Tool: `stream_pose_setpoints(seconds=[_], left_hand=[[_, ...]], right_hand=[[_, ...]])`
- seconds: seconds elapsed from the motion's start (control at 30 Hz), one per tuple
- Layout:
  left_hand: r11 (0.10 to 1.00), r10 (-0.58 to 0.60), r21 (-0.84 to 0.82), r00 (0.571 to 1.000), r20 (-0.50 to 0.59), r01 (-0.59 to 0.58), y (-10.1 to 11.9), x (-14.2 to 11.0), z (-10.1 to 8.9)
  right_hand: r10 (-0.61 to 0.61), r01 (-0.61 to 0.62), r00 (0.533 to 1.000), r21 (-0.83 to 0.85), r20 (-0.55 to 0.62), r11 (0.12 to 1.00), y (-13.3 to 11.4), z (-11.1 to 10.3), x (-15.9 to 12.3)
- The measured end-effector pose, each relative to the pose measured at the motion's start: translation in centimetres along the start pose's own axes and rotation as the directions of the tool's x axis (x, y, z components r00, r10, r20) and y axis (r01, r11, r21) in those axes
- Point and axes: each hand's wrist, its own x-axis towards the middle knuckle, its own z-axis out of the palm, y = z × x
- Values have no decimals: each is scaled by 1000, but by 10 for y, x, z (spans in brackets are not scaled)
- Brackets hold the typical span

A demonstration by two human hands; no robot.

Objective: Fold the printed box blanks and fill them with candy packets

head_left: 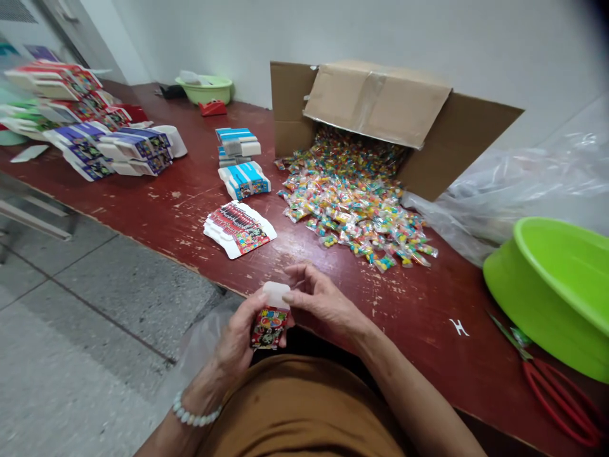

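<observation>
A small red candy box (pixel 269 327) with a raised white flap is held upright in my left hand (pixel 240 330), close to my body at the table's front edge. My right hand (pixel 321 297) has its thumb against the flap's right side, its other fingers curved above and apart from the box. Whether that thumb presses the flap against a finger is hard to see. Beyond my hands lies a fanned stack of flat red-and-white boxes (pixel 240 230). To its right spreads a heap of clear-wrapped colourful candies (pixel 352 209).
An open cardboard box (pixel 375 105) on its side spills the candies. Blue box bundles (pixel 245 179) and purple box bundles (pixel 136 149) stand leftward. On the right are a green basin (pixel 528 279), red-handled scissors (pixel 554 397) and plastic sheeting (pixel 523 184). A red tape dispenser (pixel 212 108) sits farther back.
</observation>
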Motion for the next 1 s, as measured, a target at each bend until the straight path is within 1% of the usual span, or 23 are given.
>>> stream_pose_setpoints(seconds=[0.03,0.07,0.1,0.13,0.17,0.2,0.23,0.27,0.3,0.33,0.37,0.43,0.5,0.53,0.6,0.67,0.7,0.73,0.8,0.9,0.97,1.0], left_hand=[[1000,19,11,1000,-5,-19,-2,1,0],[998,48,27,999,-7,-48,-5,2,0],[996,76,38,997,-8,-76,-6,3,0],[995,94,35,996,-5,-94,-7,3,0],[995,93,18,996,4,-93,-6,3,0],[998,64,-13,998,22,-64,-5,3,0],[999,12,-53,999,51,-9,-3,3,0],[994,-45,-96,995,87,53,0,3,0],[985,-93,-135,988,124,110,2,3,-1],[975,-123,-164,981,151,148,4,3,-1],[969,-134,-186,978,163,163,5,3,-2],[971,-104,-201,984,145,132,5,3,-3],[981,-55,-177,993,106,73,4,3,-3],[985,-31,-164,996,88,45,4,3,-3],[989,3,-148,998,62,6,5,3,-4],[991,17,-136,999,43,-11,7,2,-5],[992,12,-128,999,41,-7,8,2,-5],[993,5,-120,999,42,0,8,2,-5],[994,-13,-109,999,41,18,8,2,-5],[996,-14,-92,1000,8,15,4,3,-3],[996,-11,-85,1000,5,12,2,5,-3],[996,-15,-87,1000,19,17,1,6,-3]], right_hand=[[48,-51,996,46,70,998,3,2,1],[65,-73,991,64,119,995,6,4,1],[47,-54,990,52,130,997,9,5,2],[-12,11,995,7,104,1000,10,6,3],[-105,109,993,-63,58,992,11,6,3],[-216,216,976,-150,19,965,11,6,3],[-318,310,948,-242,9,919,10,5,2],[-390,379,920,-321,35,868,8,4,2],[-424,422,902,-375,82,825,6,3,1],[-424,438,896,-404,128,803,4,2,0],[-403,426,904,-416,146,804,3,1,0],[-314,334,942,-390,118,858,3,2,1],[-209,215,977,-312,53,926,4,5,3],[-164,172,985,-255,52,952,5,7,4],[-110,127,985,-130,135,983,6,9,6],[-101,114,963,-37,248,993,4,10,6],[-113,125,951,-23,288,992,2,10,6],[-138,157,943,-39,304,987,-1,10,6],[-215,262,931,-130,294,956,-6,9,5],[-303,385,907,-290,292,876,-13,7,6],[-319,424,894,-363,315,830,-16,6,7],[-306,419,893,-366,329,831,-16,5,8]])
